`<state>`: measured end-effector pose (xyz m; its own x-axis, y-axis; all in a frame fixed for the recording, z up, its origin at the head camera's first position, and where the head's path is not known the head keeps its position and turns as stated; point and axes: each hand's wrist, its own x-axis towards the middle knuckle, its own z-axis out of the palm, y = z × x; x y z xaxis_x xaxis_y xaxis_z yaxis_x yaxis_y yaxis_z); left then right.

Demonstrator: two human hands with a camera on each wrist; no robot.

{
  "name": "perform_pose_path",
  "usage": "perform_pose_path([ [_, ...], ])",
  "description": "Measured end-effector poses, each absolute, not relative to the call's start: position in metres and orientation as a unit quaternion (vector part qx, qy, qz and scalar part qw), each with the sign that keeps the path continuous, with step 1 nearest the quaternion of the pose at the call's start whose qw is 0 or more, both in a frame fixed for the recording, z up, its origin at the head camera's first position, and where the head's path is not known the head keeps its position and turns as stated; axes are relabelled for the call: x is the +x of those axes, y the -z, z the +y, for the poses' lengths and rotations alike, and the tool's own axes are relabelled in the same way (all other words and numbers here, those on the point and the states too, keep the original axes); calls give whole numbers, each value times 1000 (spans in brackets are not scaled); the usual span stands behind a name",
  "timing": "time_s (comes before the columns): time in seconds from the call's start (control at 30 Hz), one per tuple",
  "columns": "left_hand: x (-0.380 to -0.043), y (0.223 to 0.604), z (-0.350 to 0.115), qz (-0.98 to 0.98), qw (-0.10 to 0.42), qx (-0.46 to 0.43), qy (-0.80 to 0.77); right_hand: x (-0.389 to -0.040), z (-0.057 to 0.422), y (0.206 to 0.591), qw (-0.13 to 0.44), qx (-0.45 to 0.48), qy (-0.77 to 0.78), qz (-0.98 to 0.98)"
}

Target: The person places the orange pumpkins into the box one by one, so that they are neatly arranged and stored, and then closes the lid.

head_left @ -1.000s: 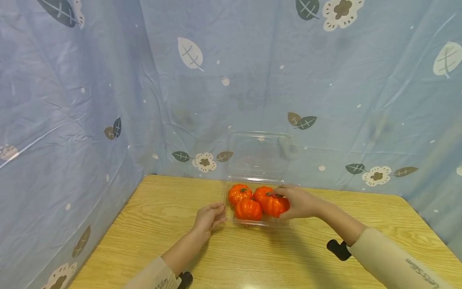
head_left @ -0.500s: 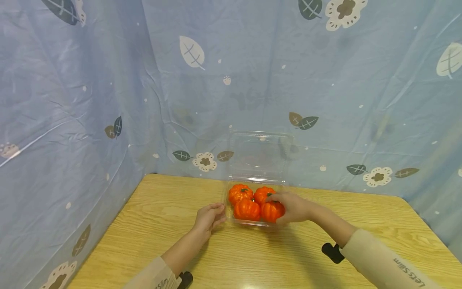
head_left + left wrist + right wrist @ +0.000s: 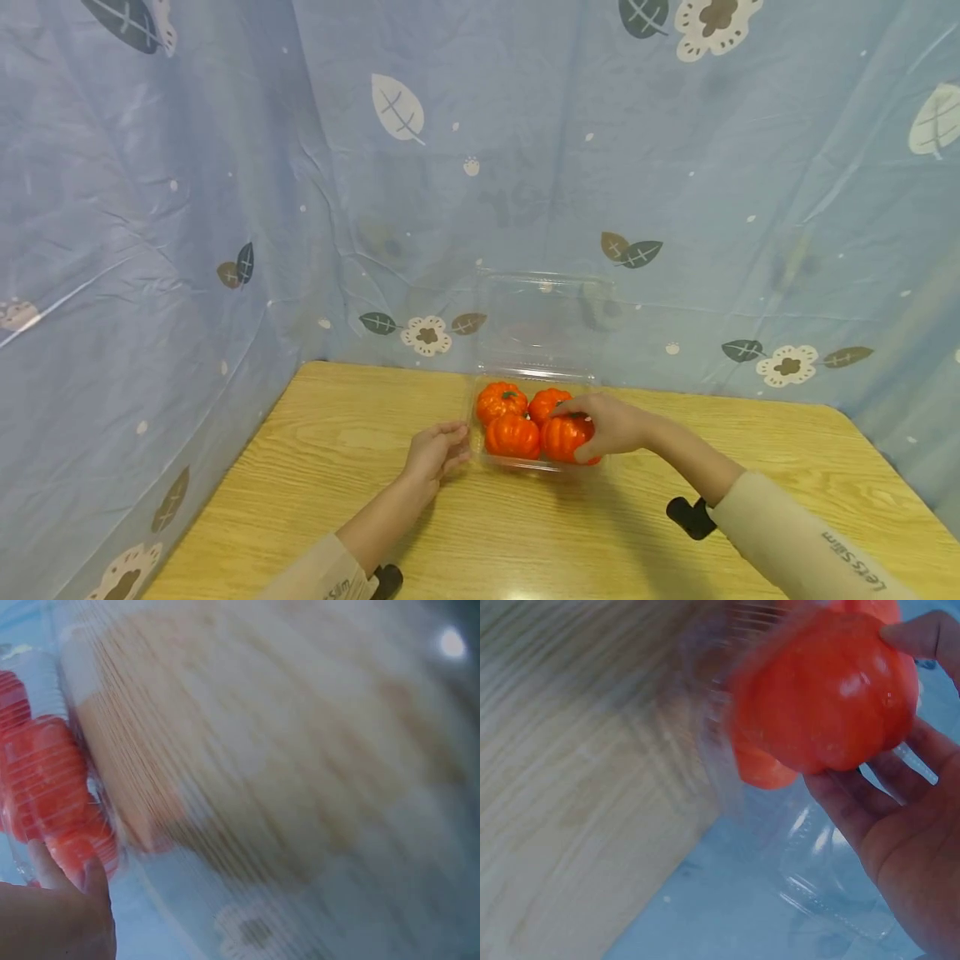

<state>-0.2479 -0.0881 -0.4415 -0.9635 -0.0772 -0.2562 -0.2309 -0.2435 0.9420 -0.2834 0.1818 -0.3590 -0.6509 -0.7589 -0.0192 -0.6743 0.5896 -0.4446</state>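
My right hand [image 3: 617,423] grips a small orange pumpkin [image 3: 564,437] at the front right of a clear plastic clamshell container [image 3: 536,463]. In the right wrist view, thumb and fingers curve round that glossy pumpkin [image 3: 829,694]. The container also holds a front-left pumpkin [image 3: 513,436], a back-left pumpkin [image 3: 501,403] and a back-right pumpkin [image 3: 547,405], partly hidden. At the container's left side, my left hand [image 3: 433,454] rests with its fingertips at the wall. The left wrist view shows that hand [image 3: 64,915] beside the red-orange pumpkins, its fingers fairly straight.
The container's clear lid [image 3: 534,321] stands raised at the back, against a blue patterned curtain [image 3: 525,167]. All of it sits on a light wooden table [image 3: 360,450], toward the far edge. A black strap mount [image 3: 690,518] shows at the right wrist.
My right hand has moved slightly left and settled lower with the pumpkin, which now sits level with the front-left one. The left hand stays in place.
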Motion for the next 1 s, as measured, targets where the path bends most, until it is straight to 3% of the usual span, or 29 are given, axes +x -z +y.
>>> perform_pose_path([
  [0.8,-247,441,-88,617,50,-124,-775,-287,182,365,184,-401,209,873],
  [1.0,-247,441,-87,618,52,-125,-774,-286,184,369,165,-392,215,879],
])
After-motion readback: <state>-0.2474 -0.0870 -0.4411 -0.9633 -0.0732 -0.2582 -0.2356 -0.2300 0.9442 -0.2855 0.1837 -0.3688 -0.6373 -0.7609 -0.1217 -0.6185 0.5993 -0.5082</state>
